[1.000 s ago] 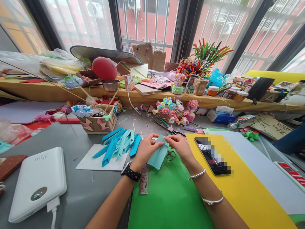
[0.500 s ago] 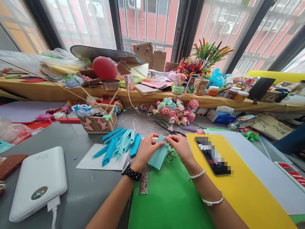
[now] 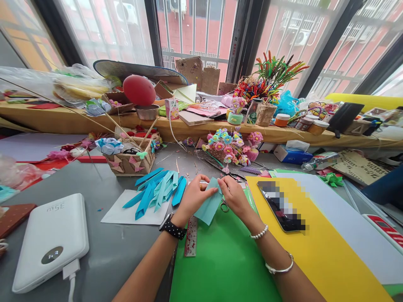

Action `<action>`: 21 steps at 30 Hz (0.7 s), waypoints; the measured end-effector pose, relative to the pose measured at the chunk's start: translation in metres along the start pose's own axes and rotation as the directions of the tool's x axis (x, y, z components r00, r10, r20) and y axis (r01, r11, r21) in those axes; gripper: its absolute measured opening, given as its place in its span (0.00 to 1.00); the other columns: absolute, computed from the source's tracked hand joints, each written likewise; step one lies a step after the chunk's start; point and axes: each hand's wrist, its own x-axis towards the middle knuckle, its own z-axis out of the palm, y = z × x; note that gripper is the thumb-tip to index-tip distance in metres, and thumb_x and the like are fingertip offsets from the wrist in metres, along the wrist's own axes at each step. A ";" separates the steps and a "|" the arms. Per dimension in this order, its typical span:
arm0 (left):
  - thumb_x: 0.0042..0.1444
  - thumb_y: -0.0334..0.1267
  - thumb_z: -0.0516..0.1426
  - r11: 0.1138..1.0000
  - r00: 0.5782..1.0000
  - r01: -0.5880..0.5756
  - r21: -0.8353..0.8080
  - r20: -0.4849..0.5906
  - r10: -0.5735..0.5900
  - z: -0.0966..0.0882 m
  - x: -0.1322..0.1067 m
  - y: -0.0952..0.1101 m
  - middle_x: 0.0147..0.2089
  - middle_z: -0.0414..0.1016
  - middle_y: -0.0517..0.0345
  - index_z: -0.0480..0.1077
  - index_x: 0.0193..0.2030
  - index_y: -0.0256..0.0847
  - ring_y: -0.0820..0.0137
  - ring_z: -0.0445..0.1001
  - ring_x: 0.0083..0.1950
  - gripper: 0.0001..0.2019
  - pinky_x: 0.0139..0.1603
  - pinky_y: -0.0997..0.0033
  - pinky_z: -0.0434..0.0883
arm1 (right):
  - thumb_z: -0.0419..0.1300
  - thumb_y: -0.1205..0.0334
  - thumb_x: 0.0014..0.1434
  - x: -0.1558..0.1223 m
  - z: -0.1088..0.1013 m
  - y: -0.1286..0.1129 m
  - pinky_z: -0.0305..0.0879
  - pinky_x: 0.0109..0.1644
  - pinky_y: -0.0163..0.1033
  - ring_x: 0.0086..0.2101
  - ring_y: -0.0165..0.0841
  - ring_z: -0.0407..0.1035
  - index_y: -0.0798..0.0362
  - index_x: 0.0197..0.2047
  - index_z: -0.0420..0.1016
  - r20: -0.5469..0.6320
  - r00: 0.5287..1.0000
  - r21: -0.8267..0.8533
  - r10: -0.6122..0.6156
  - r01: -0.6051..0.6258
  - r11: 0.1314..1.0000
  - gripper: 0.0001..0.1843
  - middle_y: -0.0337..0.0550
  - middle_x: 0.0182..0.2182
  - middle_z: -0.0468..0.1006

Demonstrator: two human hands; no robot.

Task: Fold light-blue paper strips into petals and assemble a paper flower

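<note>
Glossy green sheeting (image 3: 226, 260) is spread beneath left hand (image 3: 197, 196) and right hand (image 3: 234, 193). Pale-blue rectangular paper (image 3: 209, 210), seemingly only part-folded, is pinched by both; leftward, folded blue paper strips (image 3: 145, 203) are piled.

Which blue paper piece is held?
The pale-blue sheet: the left hand grips it, right-hand fingers at its edge. The other blue pieces, folded strips, lie heaped to the left.

Shows matt light-blue paper (image 3: 208, 209), a glossy green sheet (image 3: 228, 260), a shiny metal-beaded bracelet (image 3: 259, 233), a smooth plastic power bank (image 3: 56, 226).
</note>
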 end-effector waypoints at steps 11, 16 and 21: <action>0.42 0.43 0.57 1.000 1.000 -0.009 -0.014 0.006 0.009 0.000 0.000 -0.002 0.16 0.63 0.71 0.55 0.32 0.41 0.77 0.61 0.17 0.15 0.19 0.79 0.56 | 0.39 0.55 0.61 -0.003 0.002 0.002 0.51 0.28 0.35 0.26 0.32 0.60 0.51 0.23 0.58 0.033 0.999 -0.268 -0.023 0.031 0.963 0.18 0.42 0.23 0.66; 0.41 0.43 0.57 1.000 0.998 -0.010 0.025 -0.059 0.011 -0.004 0.000 -0.001 0.15 0.60 0.72 0.55 0.31 0.41 0.79 0.59 0.16 0.15 0.17 0.80 0.53 | 0.43 0.56 0.59 -0.003 0.000 0.002 0.52 0.29 0.33 0.25 0.31 0.60 0.52 0.24 0.59 0.114 0.992 -0.136 -0.059 0.074 0.988 0.15 0.39 0.22 0.65; 0.42 0.43 0.57 1.000 0.999 0.002 0.020 -0.046 -0.002 -0.006 0.000 0.000 0.17 0.63 0.71 0.55 0.32 0.42 0.78 0.61 0.17 0.15 0.17 0.80 0.55 | 0.42 0.59 0.59 -0.001 0.002 0.002 0.51 0.27 0.34 0.23 0.31 0.58 0.51 0.22 0.56 0.125 0.991 -0.059 -0.040 0.048 0.997 0.15 0.39 0.20 0.63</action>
